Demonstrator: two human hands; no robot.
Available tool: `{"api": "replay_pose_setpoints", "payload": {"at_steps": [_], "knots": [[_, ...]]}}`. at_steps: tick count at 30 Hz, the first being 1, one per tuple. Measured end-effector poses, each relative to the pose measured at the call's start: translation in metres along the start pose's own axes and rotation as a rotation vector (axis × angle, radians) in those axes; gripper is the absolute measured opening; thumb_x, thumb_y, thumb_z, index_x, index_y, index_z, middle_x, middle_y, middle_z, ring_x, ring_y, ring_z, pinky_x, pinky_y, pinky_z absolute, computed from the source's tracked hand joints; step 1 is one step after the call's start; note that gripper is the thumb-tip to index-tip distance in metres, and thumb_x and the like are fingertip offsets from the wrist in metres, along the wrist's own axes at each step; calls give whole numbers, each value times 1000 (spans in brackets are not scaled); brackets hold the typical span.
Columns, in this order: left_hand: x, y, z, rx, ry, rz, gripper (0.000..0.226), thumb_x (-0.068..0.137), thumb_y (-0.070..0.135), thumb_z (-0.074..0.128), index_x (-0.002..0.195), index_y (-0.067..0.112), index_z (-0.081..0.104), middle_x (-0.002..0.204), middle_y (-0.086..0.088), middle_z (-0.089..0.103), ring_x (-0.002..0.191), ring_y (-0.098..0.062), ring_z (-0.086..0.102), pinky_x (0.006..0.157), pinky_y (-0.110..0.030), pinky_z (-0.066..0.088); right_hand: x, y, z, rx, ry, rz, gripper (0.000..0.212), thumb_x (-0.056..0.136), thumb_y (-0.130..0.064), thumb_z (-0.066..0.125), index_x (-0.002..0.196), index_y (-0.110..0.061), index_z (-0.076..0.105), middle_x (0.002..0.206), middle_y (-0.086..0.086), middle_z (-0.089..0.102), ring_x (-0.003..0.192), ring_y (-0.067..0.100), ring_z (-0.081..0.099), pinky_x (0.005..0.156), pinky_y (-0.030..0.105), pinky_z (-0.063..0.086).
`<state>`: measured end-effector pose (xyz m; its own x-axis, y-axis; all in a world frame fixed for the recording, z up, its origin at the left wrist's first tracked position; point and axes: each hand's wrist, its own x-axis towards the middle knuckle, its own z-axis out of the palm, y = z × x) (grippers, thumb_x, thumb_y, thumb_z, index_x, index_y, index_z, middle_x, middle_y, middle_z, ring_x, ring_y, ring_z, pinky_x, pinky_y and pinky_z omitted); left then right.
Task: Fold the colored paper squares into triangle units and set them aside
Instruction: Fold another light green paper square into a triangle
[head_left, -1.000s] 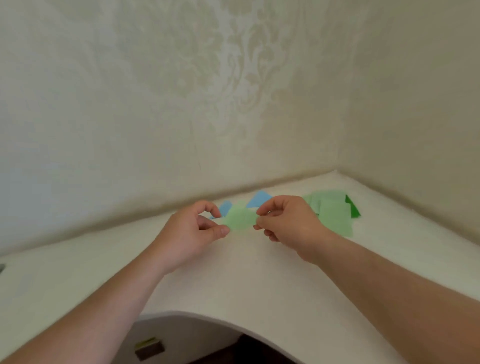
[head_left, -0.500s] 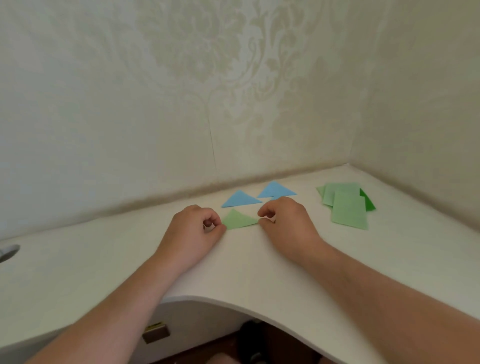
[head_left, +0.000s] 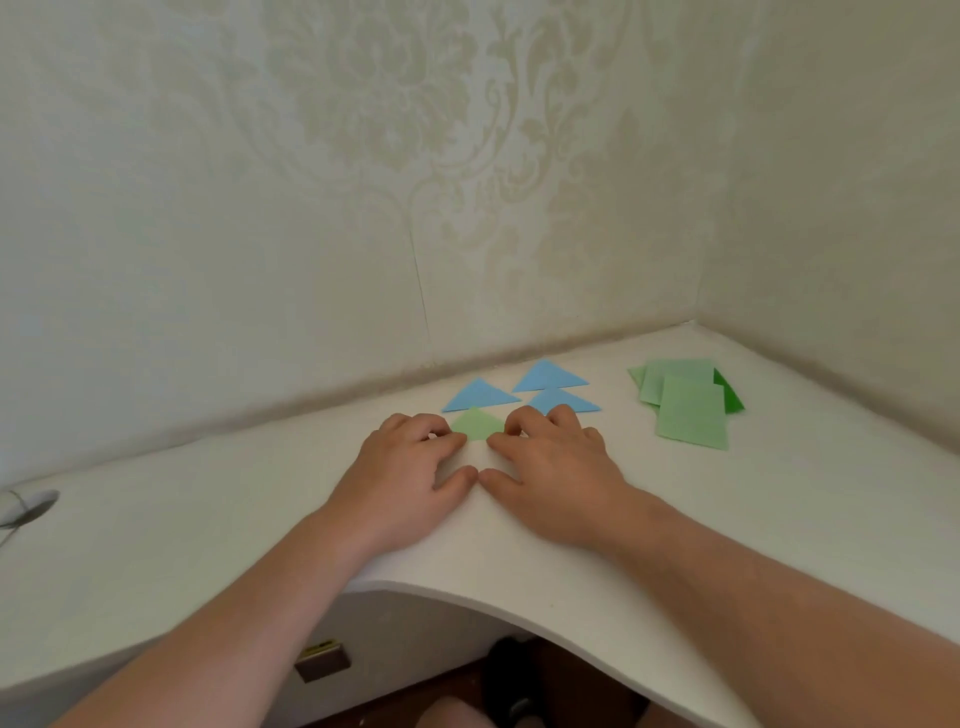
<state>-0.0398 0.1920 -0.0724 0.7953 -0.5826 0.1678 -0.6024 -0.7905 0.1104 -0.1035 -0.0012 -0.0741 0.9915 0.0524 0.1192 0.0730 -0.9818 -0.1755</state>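
A light green paper triangle (head_left: 477, 423) lies flat on the white desk (head_left: 234, 519), just in front of three blue triangles (head_left: 480, 396). My left hand (head_left: 410, 478) lies palm down with its bent fingertips pressing on the triangle's left corner. My right hand (head_left: 556, 467) mirrors it, fingertips on the right corner and partly covering the nearest blue triangle (head_left: 569, 401). Both thumbs rest on the desk, tips touching, away from the paper. A loose pile of light green squares (head_left: 691, 410) sits to the right, with a dark green sheet (head_left: 730, 396) beneath.
The desk fits into a wallpapered corner, with walls close behind and to the right. Its front edge curves inward (head_left: 467, 592) just below my wrists. A small round white object (head_left: 28, 506) lies at the far left.
The green paper, pinched between both hands above the desk a second ago, now lies flat as a triangle. My thumbs have let go and my fingertips press its corners down.
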Motion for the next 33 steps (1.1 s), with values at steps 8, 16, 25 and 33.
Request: {"api": "replay_pose_setpoints", "payload": {"at_steps": [8, 16, 25, 33], "knots": [[-3, -15, -3, -417, 327, -239, 40, 93, 5, 52, 109, 36, 73, 112, 13, 60, 93, 3, 56, 91, -23, 46, 0, 71, -41, 540, 337, 249, 26, 99, -16, 55, 110, -31, 73, 114, -7, 59, 100, 13, 57, 88, 26, 40], [35, 62, 2, -430, 213, -59, 28, 92, 15, 65, 112, 31, 75, 112, 10, 65, 102, -12, 60, 97, -26, 45, -27, 178, -63, 378, 321, 360, 39, 92, -1, 49, 106, -28, 74, 108, -4, 60, 99, 19, 55, 83, 29, 38], [124, 183, 27, -416, -73, 145, 66, 91, 50, 68, 150, 36, 45, 150, 4, 43, 142, -22, 36, 116, -38, 35, -19, 224, -43, 305, 259, 461, 31, 97, -26, 57, 125, -22, 70, 106, 3, 65, 98, 24, 59, 85, 34, 47], [165, 185, 41, -279, -192, 179, 108, 66, 82, 72, 157, 44, 26, 148, 7, 43, 137, -23, 33, 116, -44, 34, -19, 219, -48, 263, 126, 491, 57, 79, -67, 67, 128, -39, 62, 113, -4, 52, 103, 20, 58, 85, 35, 49]]}}
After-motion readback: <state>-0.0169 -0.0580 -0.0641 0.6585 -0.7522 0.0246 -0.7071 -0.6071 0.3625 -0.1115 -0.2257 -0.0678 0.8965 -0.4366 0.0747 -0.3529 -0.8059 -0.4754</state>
